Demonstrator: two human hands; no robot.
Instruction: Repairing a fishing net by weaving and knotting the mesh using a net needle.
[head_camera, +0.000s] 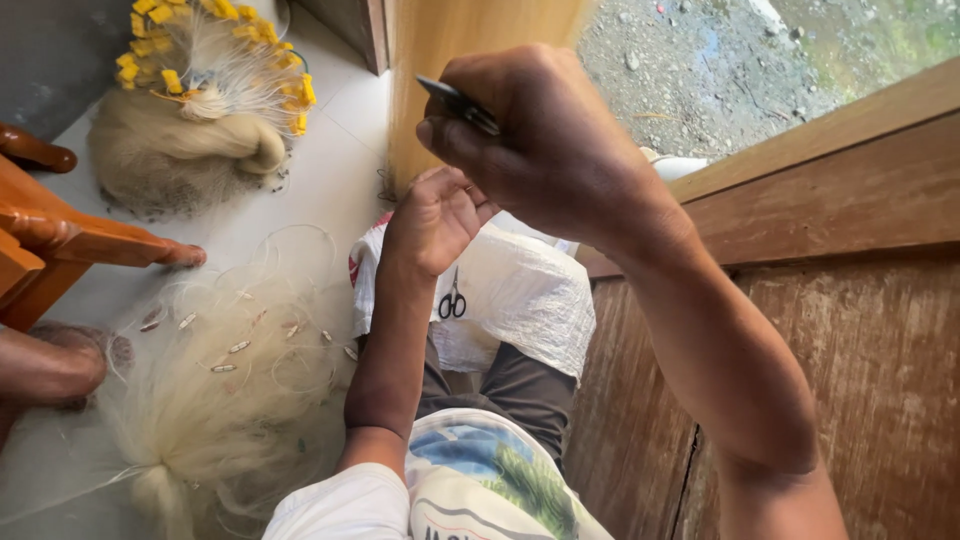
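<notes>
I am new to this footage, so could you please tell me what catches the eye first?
The right hand, raised at centre, grips a slim dark netting needle, with the left hand just below it. Pale bundled fishing net with yellow floats lies top left on the floor, and small black scissors rest on a white sack.

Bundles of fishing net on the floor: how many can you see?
2. One net bundle with yellow floats lies at the top left by the wall. A second, looser net bundle with small pale weights lies lower left, beside the person's knee. More may be hidden out of frame.
</notes>
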